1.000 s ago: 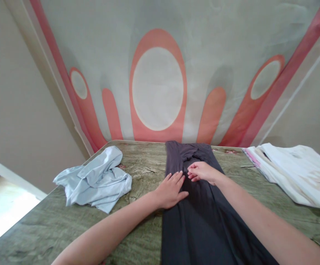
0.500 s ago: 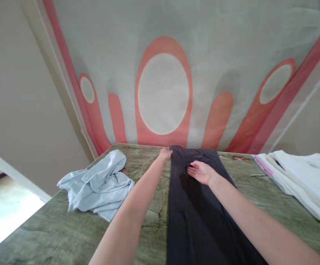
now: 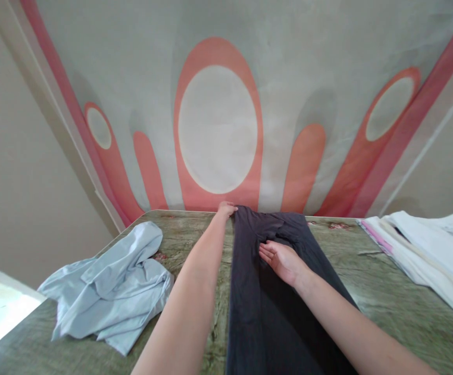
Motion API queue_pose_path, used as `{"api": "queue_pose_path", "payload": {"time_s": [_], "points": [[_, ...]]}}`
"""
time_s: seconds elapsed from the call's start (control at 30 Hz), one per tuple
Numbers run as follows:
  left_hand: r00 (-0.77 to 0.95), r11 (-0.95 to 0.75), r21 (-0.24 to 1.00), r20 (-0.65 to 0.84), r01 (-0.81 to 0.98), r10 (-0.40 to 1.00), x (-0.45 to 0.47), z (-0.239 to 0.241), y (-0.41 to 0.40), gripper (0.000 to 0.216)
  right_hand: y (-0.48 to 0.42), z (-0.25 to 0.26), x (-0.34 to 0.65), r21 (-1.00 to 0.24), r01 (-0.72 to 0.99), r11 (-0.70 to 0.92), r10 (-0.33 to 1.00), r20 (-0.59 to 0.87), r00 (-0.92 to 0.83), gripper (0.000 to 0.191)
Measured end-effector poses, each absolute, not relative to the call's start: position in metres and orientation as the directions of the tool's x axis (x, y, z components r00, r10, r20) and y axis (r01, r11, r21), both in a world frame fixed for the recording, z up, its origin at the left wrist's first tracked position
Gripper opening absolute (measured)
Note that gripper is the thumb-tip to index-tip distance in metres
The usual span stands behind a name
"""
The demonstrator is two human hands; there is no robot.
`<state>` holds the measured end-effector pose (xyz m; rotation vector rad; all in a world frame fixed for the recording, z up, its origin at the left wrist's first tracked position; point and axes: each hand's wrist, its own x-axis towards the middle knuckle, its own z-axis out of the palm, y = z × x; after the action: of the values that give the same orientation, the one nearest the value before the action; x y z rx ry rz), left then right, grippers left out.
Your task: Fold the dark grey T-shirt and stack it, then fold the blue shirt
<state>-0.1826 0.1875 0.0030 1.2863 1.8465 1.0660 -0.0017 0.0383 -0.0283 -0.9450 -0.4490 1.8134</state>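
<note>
While the dark garment (image 3: 265,312) lies lengthwise along the table (image 3: 386,307), the left hand (image 3: 226,209) seems to pinch its far corner and the right hand (image 3: 281,260) rests spread on it. A one-sided tug could likely skew or bunch the cloth. The crumpled blue shirt (image 3: 109,286) and white stack (image 3: 425,250) lie apart and block nothing.

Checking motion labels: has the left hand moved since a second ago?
Yes. The left hand went from the middle of the dark grey garment to its far corner, at the table's far edge.
</note>
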Motion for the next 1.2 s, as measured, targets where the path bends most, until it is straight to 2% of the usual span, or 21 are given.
{"api": "queue_pose_path", "payload": {"time_s": [0.13, 0.23, 0.3, 0.37, 0.43, 0.47, 0.57, 0.63, 0.77, 0.9, 0.97, 1.1, 1.2], "points": [[-0.221, 0.076, 0.713, 0.114, 0.697, 0.969, -0.183, -0.006, 0.172, 0.039, 0.035, -0.027, -0.001, -0.662, -0.629, -0.406, 0.904, -0.390, -0.174, 0.023], [-0.063, -0.063, 0.579, 0.195, 0.813, 0.979, -0.179, -0.017, 0.143, 0.044, 0.031, -0.027, -0.002, -0.692, -0.620, -0.371, 0.921, -0.361, -0.147, 0.027], [0.089, -0.175, 0.470, 0.200, 0.865, 0.976, -0.177, -0.026, 0.121, 0.044, 0.028, -0.027, -0.003, -0.708, -0.613, -0.351, 0.928, -0.349, -0.129, 0.028], [0.256, -0.291, 0.277, 0.156, 0.915, 0.954, -0.179, -0.033, 0.101, 0.049, 0.026, -0.026, -0.004, -0.719, -0.607, -0.338, 0.934, -0.337, -0.122, 0.028], [0.340, -0.348, 0.100, 0.089, 0.932, 0.936, -0.185, -0.037, 0.087, 0.057, 0.024, -0.025, -0.004, -0.729, -0.600, -0.328, 0.938, -0.325, -0.119, 0.028], [0.343, -0.347, 0.049, 0.067, 0.937, 0.937, -0.188, -0.037, 0.083, 0.060, 0.023, -0.024, -0.005, -0.736, -0.595, -0.323, 0.941, -0.319, -0.117, 0.027], [0.298, -0.301, 0.040, 0.054, 0.953, 0.953, -0.195, -0.034, 0.072, 0.060, 0.020, -0.022, -0.006, -0.763, -0.573, -0.301, 0.948, -0.302, -0.096, 0.026], [0.330, -0.333, 0.059, 0.065, 0.941, 0.942, -0.193, -0.032, 0.062, 0.057, 0.018, -0.023, -0.007, -0.793, -0.543, -0.277, 0.955, -0.287, -0.069, 0.027], [0.445, -0.452, 0.113, 0.087, 0.885, 0.892, -0.182, -0.033, 0.039, 0.057, 0.018, -0.029, -0.008, -0.898, -0.396, -0.192, 0.978, -0.207, -0.005, 0.031], [0.433, -0.439, 0.145, 0.071, 0.887, 0.898, -0.178, -0.034, 0.029, 0.061, 0.018, -0.031, -0.007, -0.951, -0.272, -0.149, 0.989, -0.145, -0.038, 0.030], [0.435, -0.442, 0.160, 0.075, 0.883, 0.897, -0.178, -0.033, 0.029, 0.062, 0.019, -0.029, -0.005, -0.931, -0.317, -0.183, 0.983, -0.168, -0.075, 0.033], [0.461, -0.468, 0.166, 0.082, 0.868, 0.884, -0.178, -0.028, 0.026, 0.060, 0.023, -0.021, 0.001, -0.802, -0.533, -0.269, 0.963, -0.222, -0.152, 0.043], [0.465, -0.470, 0.150, 0.073, 0.870, 0.883, -0.177, -0.025, 0.023, 0.058, 0.026, -0.019, 0.006, -0.746, -0.596, -0.297, 0.955, -0.226, -0.193, 0.043]]}}
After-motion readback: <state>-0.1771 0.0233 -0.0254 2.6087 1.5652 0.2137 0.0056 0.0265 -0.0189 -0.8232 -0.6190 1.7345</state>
